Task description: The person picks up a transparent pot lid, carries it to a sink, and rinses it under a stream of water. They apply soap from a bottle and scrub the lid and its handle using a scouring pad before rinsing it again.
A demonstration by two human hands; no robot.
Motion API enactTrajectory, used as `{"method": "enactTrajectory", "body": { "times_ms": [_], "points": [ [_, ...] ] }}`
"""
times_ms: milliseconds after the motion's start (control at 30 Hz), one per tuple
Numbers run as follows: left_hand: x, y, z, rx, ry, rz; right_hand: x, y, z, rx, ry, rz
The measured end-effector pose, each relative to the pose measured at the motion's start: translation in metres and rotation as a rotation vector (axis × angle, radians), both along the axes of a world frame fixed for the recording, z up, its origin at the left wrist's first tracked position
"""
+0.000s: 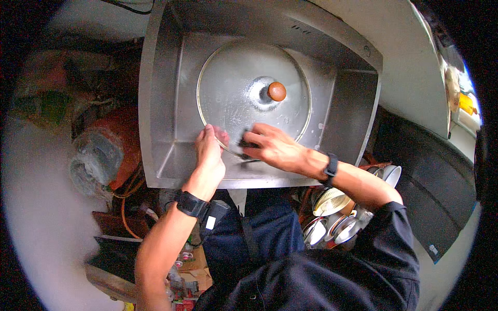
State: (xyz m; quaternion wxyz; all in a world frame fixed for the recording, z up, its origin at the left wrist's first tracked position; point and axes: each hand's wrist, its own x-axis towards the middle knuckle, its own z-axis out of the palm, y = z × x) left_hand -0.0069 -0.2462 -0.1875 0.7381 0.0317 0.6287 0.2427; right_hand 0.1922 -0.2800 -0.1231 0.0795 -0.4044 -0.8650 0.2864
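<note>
A round glass pot lid (229,81) with a metal rim lies over the floor of a stainless steel sink (163,97). From its middle rises a reddish-brown knob (276,91), and the glass around it looks wet. My left hand (210,145) grips the near-left rim, thumb on top and fingers seen through the glass. In my right hand (270,147) is a dark scrubbing pad (248,142), blurred, at the lid's near edge. The fingers hide part of the pad, so its exact kind is unclear.
Bowls, a yellow colander (330,201) and other dishes stand below the sink's right corner. A large dark panel (424,179) leans at the right. To the left sits a red object partly wrapped in clear plastic (95,155). A cardboard box (196,266) lies low on the floor.
</note>
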Motion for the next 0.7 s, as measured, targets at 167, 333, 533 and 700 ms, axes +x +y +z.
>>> {"method": "enactTrajectory", "body": {
  "times_ms": [167, 333, 533, 700],
  "points": [
    [0.005, 0.001, 0.009, -0.017, 0.041, 0.061, -0.005, 0.003, -0.003, 0.093, 0.024, 0.069],
    [0.002, 0.004, 0.008, -0.115, 0.014, 0.092, -0.038, 0.03, -0.014, 0.058, 0.09, 0.038],
    [0.01, 0.002, 0.002, -0.122, -0.019, 0.17, -0.03, 0.018, -0.015, 0.054, -0.001, 0.125],
    [0.003, 0.005, 0.004, -0.205, -0.033, 0.267, -0.047, 0.076, -0.018, 0.029, -0.016, 0.018]
  ]
}}
